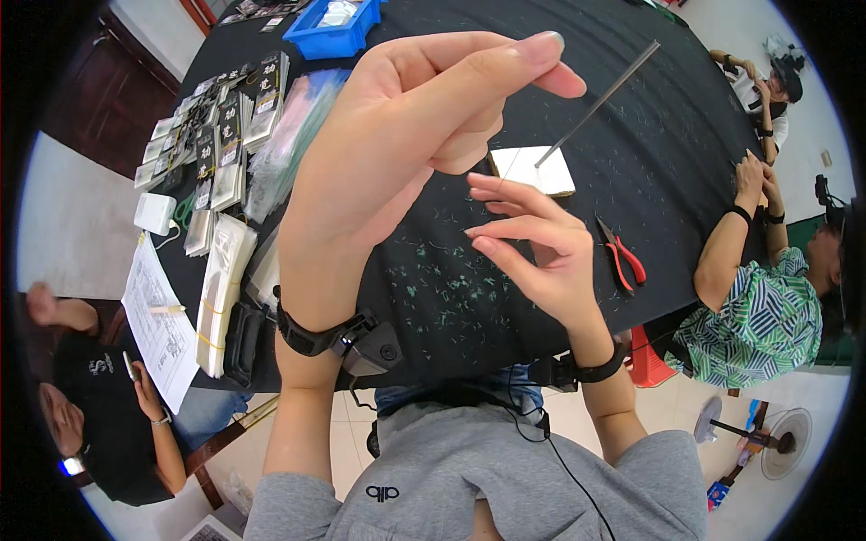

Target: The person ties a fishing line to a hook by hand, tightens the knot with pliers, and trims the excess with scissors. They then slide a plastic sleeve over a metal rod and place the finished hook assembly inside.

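Note:
My left hand (415,126) is raised high in front, its thumb and index finger pressed together and the other fingers curled in. Whatever the pinch holds is too small to make out. Lower and to the right, my right hand (541,248) has its thumb and index tips close together, the other fingers bent. A faint thread-like line passes by its fingertips. Beyond that hand, a white square block (555,176) lies on the black-covered table, with a thin metal rod (600,104) standing tilted on it. Red-handled pliers (622,257) lie right of my right hand.
Small green clippings (442,279) litter the black cloth. Bundled packets (221,153), clear plastic sleeves (293,135), a paper sheet (158,316) and a blue bin (334,41) crowd the left side. Other people sit at the left and right edges.

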### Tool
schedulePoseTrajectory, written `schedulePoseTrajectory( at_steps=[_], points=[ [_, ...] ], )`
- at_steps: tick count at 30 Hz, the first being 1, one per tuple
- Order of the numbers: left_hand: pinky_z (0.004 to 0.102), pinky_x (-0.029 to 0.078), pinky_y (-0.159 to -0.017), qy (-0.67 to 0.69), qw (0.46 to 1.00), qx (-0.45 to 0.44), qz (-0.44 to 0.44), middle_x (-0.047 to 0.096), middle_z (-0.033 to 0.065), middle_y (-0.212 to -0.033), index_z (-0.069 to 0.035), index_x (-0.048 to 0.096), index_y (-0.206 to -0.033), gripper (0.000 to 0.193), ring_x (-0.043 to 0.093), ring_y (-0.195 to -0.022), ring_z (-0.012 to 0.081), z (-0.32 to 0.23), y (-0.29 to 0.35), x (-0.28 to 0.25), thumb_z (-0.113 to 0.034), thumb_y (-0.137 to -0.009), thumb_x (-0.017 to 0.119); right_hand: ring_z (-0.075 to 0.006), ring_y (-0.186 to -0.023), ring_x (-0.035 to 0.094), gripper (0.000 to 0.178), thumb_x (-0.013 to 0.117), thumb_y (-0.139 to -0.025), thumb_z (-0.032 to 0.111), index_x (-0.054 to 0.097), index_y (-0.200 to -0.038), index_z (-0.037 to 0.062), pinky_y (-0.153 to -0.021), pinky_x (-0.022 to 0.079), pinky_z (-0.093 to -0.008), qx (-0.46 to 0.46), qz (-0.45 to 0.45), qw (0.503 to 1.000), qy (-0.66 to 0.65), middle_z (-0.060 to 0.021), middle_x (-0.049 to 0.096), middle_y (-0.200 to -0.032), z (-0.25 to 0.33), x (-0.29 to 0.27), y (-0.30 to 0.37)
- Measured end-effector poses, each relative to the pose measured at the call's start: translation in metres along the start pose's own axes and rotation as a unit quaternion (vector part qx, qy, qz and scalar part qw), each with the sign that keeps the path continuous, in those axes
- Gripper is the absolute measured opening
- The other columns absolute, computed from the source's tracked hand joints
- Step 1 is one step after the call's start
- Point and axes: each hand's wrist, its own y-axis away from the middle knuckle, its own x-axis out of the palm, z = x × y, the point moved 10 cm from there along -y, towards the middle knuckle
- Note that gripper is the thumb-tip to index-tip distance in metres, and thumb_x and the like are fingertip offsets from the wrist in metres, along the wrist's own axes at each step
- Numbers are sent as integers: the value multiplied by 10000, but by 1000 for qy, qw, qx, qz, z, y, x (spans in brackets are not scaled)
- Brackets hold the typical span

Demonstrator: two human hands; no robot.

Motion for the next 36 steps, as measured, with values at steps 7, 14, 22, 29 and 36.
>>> schedulePoseTrajectory(
  at_steps=[7, 14, 22, 29, 36],
  points=[
    [210, 144, -422, -20, 1000, -13, -10, 264, -103, -532, 43, 637, -987, 298, 201, -438, -8, 4, -1, 2, -238, -953, 541, -271, -1078, 617, 132, 719, -754, 24, 718, -886, 26, -899, 498, -360, 21, 16, 999, -38, -171, 611, -1197, 5, 21, 2],
    [212, 142, -423, -14, 999, -25, -17, 272, -104, -530, 42, 642, -988, 307, 202, -437, -6, 6, -4, 7, -249, -944, 558, -246, -976, 666, 118, 703, -764, 14, 712, -882, 15, -841, 522, -319, 27, -19, 999, -23, -164, 629, -1175, 1, 20, -1],
    [207, 143, -422, -9, 999, -28, -19, 272, -103, -539, 47, 630, -1007, 309, 199, -439, -10, 4, -6, 8, -247, -945, 555, -217, -948, 674, 134, 665, -799, -3, 690, -931, -5, -808, 526, -286, 51, 40, 991, -117, -135, 669, -1099, 4, 34, 0],
    [206, 140, -413, -2, 997, -42, -71, 276, -104, -541, 38, 622, -1004, 310, 204, -431, -15, 5, 1, -5, -251, -962, 521, -194, -931, 669, 144, 648, -819, -27, 688, -957, -28, -822, 523, -284, 83, 29, 981, -172, -149, 677, -1063, 4, 31, 7],
    [185, 146, -377, -15, 1000, -11, 15, 295, -105, -512, 30, 607, -919, 302, 231, -382, -12, -12, 13, 5, -237, -972, 478, -169, -881, 673, 130, 650, -815, -36, 693, -937, -27, -782, 527, -266, 74, -4, 988, -135, -139, 698, -972, 5, 13, 16]
  ],
)
